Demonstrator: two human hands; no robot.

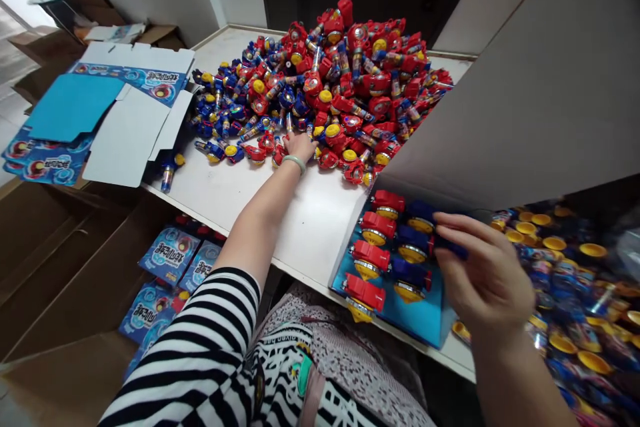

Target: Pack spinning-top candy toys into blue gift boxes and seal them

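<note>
My left hand (301,145), with a pale green bangle at the wrist, reaches into the front edge of a heap of red and blue toys (345,93); its fingertips are hidden among them. At the right, my right hand (483,273) pinches a dark blue toy piece (451,247) beside a blue display box (413,317). In that box stand a column of red toys (370,257) and a column of blue toys (411,275), with yellow tips pointing down.
Flattened printed cartons (130,133) lie on the table's left end, a blue toy (167,173) beside them. Below are cardboard boxes (85,267) and printed boxes (170,253). A tall white panel (540,93) stands at right, with many packaged toys (575,300) beyond.
</note>
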